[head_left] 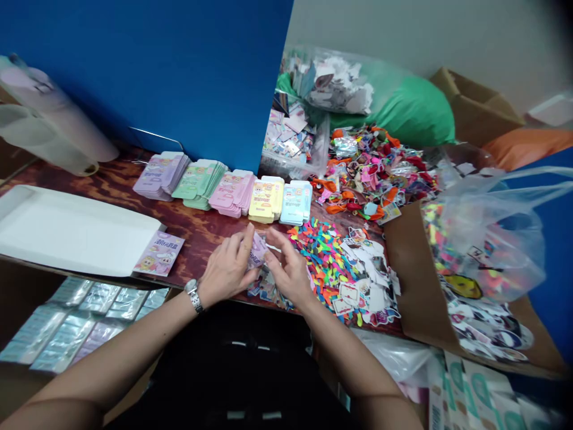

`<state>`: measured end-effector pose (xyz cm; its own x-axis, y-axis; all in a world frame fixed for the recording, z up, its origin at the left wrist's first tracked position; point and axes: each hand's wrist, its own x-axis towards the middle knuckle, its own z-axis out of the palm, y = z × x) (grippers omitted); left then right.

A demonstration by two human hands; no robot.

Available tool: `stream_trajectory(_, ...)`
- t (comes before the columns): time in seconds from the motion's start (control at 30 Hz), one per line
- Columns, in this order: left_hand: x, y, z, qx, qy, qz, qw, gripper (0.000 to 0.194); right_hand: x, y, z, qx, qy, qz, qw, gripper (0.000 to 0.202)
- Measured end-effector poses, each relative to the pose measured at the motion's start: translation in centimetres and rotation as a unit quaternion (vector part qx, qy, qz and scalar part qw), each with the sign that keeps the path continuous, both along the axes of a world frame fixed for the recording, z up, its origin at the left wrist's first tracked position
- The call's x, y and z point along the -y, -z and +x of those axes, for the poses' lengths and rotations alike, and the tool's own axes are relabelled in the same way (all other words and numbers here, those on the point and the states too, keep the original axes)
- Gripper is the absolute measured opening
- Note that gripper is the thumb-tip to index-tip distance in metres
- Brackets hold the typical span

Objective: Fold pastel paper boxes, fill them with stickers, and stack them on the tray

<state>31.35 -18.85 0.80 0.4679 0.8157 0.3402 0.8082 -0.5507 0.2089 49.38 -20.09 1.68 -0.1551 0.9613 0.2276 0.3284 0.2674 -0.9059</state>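
Between my two hands, over the front of the table, is a small purple printed carton (256,251). My left hand (230,263), with a watch at the wrist, grips it from the left. On its right side, my right hand (289,269) holds the carton with thumb and fingers. Just behind them stand stacks of flat cartons: purple (160,174), green (197,182), pink (231,192), yellow (265,199) and blue (295,202). To the right of my right hand spreads a pile of small colourful pieces (324,251), with paper stickers (367,280) beside it.
A white tray (76,230) lies at left, a purple carton (159,254) on its corner. Wrapped packs (98,298) fill a box below. At right are a mound of mixed trinkets (371,167), a cardboard box (416,275) and a clear bag (501,233). A blue partition (179,71) rises behind.
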Motion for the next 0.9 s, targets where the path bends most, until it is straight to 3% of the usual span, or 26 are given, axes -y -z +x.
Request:
stream_trajectory(0.13, 0.2, 0.2, -0.3, 0.037, 0.005, 0.028, 0.999, 0.096, -0.7, -0.9, -0.1, 0.063, -0.042, 0.009, 0.997, 0.051)
stream_trajectory(0.23, 0.2, 0.6, -0.1, 0.061, 0.011, 0.051, 0.997, 0.094, -0.6, -1.2, -0.4, 0.11, -0.035, 0.044, 0.992, 0.047)
stream_trajectory(0.37, 0.1, 0.8, 0.3, 0.078, 0.015, 0.069, 0.994, 0.096, -0.5, -1.1, -0.7, 0.104, -0.001, 0.05, 0.993, 0.041)
stream_trajectory(0.53, 0.2, 0.9, 0.6, 0.099, 0.036, 0.061, 0.993, 0.096, -0.5, -1.2, -0.7, 0.121, -0.015, 0.057, 0.991, 0.051)
stream_trajectory(0.7, 0.6, 1.0, 1.2, 0.112, 0.031, 0.051, 0.992, 0.096, -0.4, -0.9, -0.9, 0.135, -0.018, 0.07, 0.988, 0.037)
stream_trajectory(0.83, 0.5, 1.1, 0.9, 0.12, 0.029, 0.056, 0.991, 0.097, -0.1, -0.8, 0.1, 0.096, -0.042, 0.045, 0.994, 0.054)
stream_trajectory(0.9, 0.4, 1.1, 0.7, 0.125, 0.026, 0.052, 0.99, 0.098, 0.2, -0.8, 0.7, 0.059, -0.028, 0.035, 0.997, 0.047)
